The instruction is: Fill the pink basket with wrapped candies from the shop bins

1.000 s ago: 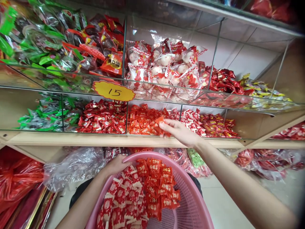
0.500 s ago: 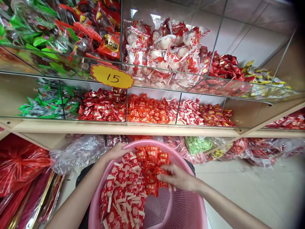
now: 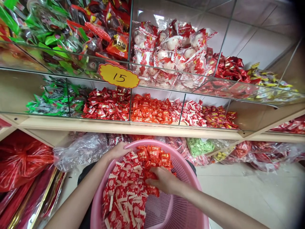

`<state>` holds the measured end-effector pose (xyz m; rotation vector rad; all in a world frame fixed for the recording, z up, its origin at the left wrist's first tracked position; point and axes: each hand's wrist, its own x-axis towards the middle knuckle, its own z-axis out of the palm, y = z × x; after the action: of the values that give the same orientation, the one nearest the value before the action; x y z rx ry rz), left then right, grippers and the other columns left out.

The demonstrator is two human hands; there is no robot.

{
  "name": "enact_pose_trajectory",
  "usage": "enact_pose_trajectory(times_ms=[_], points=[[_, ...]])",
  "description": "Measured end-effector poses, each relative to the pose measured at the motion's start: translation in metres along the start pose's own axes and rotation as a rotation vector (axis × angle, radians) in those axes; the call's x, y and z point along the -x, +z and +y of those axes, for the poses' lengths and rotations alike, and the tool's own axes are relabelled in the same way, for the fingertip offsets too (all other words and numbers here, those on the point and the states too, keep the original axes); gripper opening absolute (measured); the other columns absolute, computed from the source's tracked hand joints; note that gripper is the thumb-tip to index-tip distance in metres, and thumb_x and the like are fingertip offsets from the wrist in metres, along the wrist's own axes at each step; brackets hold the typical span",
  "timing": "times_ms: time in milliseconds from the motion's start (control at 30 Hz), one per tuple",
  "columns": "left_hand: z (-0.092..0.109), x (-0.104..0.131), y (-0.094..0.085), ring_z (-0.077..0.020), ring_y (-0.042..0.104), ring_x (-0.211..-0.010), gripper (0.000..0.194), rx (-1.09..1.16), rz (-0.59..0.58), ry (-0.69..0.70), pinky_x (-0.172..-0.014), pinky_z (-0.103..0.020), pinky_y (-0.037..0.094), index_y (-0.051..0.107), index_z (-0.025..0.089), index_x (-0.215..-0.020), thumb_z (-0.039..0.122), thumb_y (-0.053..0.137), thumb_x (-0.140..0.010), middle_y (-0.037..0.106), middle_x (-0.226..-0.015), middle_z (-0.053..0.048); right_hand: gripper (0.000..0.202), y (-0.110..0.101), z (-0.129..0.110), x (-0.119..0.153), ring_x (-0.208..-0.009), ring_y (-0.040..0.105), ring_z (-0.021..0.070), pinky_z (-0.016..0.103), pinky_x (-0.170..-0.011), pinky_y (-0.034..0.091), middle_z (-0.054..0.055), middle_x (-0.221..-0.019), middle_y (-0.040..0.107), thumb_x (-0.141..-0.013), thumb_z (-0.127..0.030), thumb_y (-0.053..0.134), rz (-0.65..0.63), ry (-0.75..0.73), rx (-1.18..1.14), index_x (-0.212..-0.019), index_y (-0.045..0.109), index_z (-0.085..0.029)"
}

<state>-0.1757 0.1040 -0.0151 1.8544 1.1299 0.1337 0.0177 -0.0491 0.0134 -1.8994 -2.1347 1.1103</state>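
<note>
A pink mesh basket [image 3: 188, 178] sits low in front of me, filled with red-and-white wrapped candies [image 3: 124, 197] and orange-red wrapped candies [image 3: 154, 156]. My left hand [image 3: 118, 151] grips the basket's far-left rim. My right hand [image 3: 163, 181] is inside the basket, fingers closed over several orange-red candies at the pile's edge. Above the basket, a wooden shelf [image 3: 133, 128] carries glass bins; the middle bin holds matching orange-red candies [image 3: 151, 111].
Neighbouring bins hold green sweets [image 3: 51, 101], dark red sweets [image 3: 107, 103] and red-white sweets [image 3: 193, 113]. A yellow price tag [image 3: 118, 75] reads 15. Upper bins hold larger packets. Plastic bags of stock [image 3: 81, 151] lie under the shelf; a red bag [image 3: 21, 159] at left. Tiled floor at right.
My right hand came down from the orange-red candy bin into the basket with candies, then slid left across the pile. My left hand stayed on the rim.
</note>
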Motion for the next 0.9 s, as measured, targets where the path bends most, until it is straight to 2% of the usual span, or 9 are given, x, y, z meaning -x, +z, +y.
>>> enact_pose_trajectory(times_ms=[100,200,367,633,733,900], points=[[-0.002,-0.001,0.000,-0.0088,0.038,-0.047,0.037,-0.004,0.033,0.035,-0.045,-0.019,0.028,0.061,0.013,-0.069,0.047,0.049,-0.064,0.044,-0.051,0.004,0.031,0.005,0.001,-0.001,-0.062,0.052,0.0138,0.023,-0.050,0.032,0.005,-0.073,0.059,-0.076,-0.046,0.045,0.026,0.011,0.070,-0.081,0.055,-0.017],[-0.003,-0.002,0.000,-0.0088,0.038,-0.046,0.037,0.001,0.027,0.012,-0.043,-0.019,0.028,0.062,0.013,-0.071,0.046,0.049,-0.064,0.043,-0.050,0.005,0.028,0.006,0.002,0.001,-0.058,0.051,0.0133,0.023,-0.049,0.029,0.005,-0.071,0.058,-0.078,-0.043,0.043,0.073,-0.005,0.119,-0.080,0.054,-0.018],[0.000,-0.002,0.000,-0.0085,0.037,-0.044,0.034,-0.013,-0.010,-0.005,-0.041,-0.019,0.027,0.060,0.012,-0.072,0.043,0.046,-0.066,0.040,-0.049,0.005,0.025,-0.006,0.004,0.007,-0.056,0.049,0.0123,0.023,-0.050,0.029,0.003,-0.068,0.057,-0.078,-0.041,0.044,0.158,0.018,0.080,-0.082,0.050,-0.017],[0.002,-0.001,0.000,-0.0089,0.037,-0.047,0.033,-0.031,0.027,0.042,-0.044,-0.019,0.027,0.059,0.013,-0.066,0.044,0.047,-0.064,0.042,-0.050,0.005,0.023,-0.014,0.014,0.019,-0.066,0.052,0.0139,0.023,-0.055,0.031,0.003,-0.071,0.059,-0.077,-0.040,0.046,0.158,0.033,0.044,-0.082,0.050,-0.018],[0.000,-0.002,0.000,-0.0088,0.037,-0.046,0.033,-0.040,0.025,0.040,-0.044,-0.019,0.026,0.059,0.013,-0.064,0.045,0.048,-0.064,0.042,-0.049,0.005,0.022,-0.017,0.013,0.024,-0.064,0.051,0.0128,0.023,-0.054,0.031,0.002,-0.069,0.058,-0.077,-0.039,0.046,0.158,0.024,0.016,-0.083,0.051,-0.018],[-0.002,-0.002,0.002,-0.0080,0.035,-0.043,0.033,-0.024,0.006,0.010,-0.041,-0.019,0.024,0.061,0.013,-0.072,0.042,0.047,-0.065,0.039,-0.047,0.006,0.023,-0.019,0.008,0.026,-0.069,0.051,0.0133,0.023,-0.059,0.035,0.002,-0.076,0.058,-0.078,-0.038,0.044,0.174,-0.029,-0.049,-0.084,0.054,-0.018]])
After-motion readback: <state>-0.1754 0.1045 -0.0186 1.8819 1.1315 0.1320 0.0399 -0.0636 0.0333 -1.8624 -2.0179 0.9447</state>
